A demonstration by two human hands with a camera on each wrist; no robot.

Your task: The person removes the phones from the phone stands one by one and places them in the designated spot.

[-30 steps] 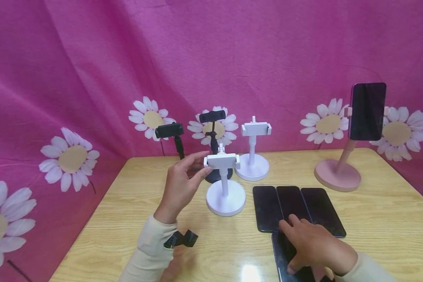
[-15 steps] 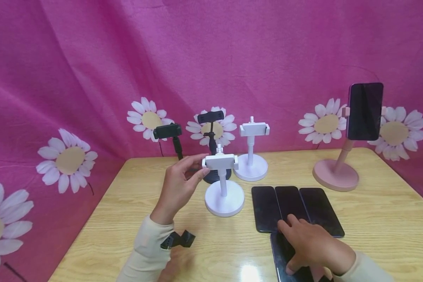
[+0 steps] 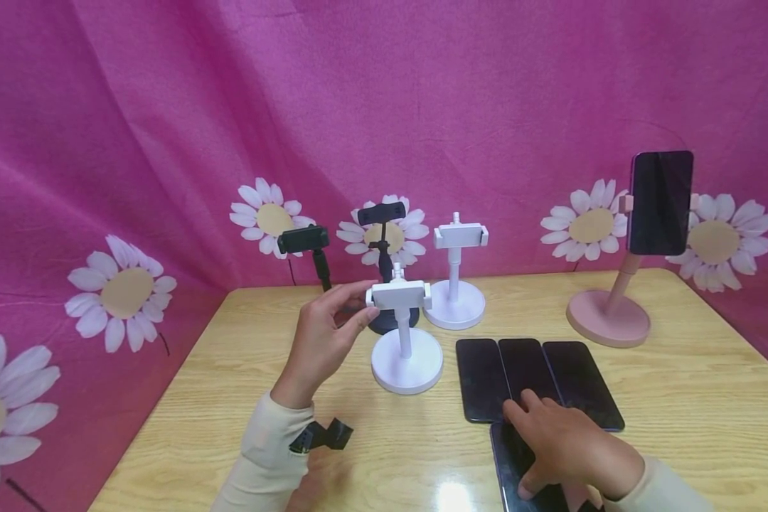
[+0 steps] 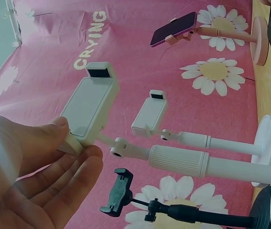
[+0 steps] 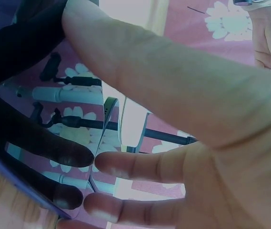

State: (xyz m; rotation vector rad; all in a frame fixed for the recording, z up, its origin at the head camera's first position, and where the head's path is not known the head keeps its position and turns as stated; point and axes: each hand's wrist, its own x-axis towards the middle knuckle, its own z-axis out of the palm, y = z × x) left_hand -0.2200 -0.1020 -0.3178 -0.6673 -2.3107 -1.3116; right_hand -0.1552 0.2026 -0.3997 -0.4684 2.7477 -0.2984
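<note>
In the head view, my left hand (image 3: pixel 320 341) pinches the left end of the clamp on the front white phone stand (image 3: pixel 407 361). The left wrist view shows thumb and fingers on one jaw of that clamp (image 4: pixel 88 107), which holds no phone. At the lower right, my right hand (image 3: pixel 566 444) lies over a dark phone (image 3: pixel 510 459), its fingertips at the far end and the thumb on the screen. Seen from the right wrist, the fingers are fairly straight and meet their own reflections on the phone's glossy screen (image 5: pixel 30 164).
Three dark phones lie side by side (image 3: pixel 485 380) just beyond the right hand. A second white stand (image 3: pixel 456 306), a black stand (image 3: pixel 384 213) and another black one (image 3: pixel 303 240) stand behind. At the right, a pink stand (image 3: pixel 608 318) holds an upright phone (image 3: pixel 660 203). A pink flowered cloth (image 3: pixel 486 107) hangs behind the table.
</note>
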